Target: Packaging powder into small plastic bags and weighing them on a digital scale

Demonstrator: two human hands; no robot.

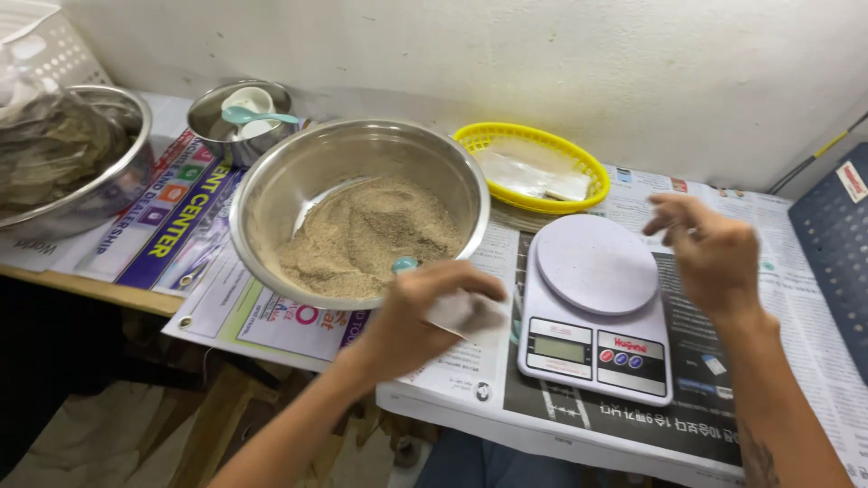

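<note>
Bench (814, 361): covered with newspaper sheets and glossy printed leaflets, set against a white wall
Leaf bowl (117, 185): large steel bowl at the far left, heaped with dry brownish leaves under clear plastic
Powder bowl (271, 181): wide steel bowl left of centre, resting on the leaflets, part filled with coarse tan powder (366, 237) banked toward the near side
Scale (597, 312): white kitchen scale just right of the powder bowl, round pale platter bare on top, small display and coloured buttons along the near edge
Yellow basket (579, 163): oval plastic basket behind the scale, near the wall, holding folded clear bags
Small bowl (212, 117): little steel bowl behind the powder bowl, with a white cup and a pale teal spoon (258, 117) lying across it
Left hand (407, 316): at the near rim of the powder bowl, grip closed on a small white pouch (466, 312) (blurred, so kind of pouch hard to tell), pouch lying between bowl and scale
Right hand (710, 253): raised above the right side of the scale, not touching it, fingers loosely curled and apart, blurred, nothing seen in its grip
Teal scoop (404, 264): small rounded teal piece showing at the powder's near edge, just above the left thumb, mostly hidden
</note>
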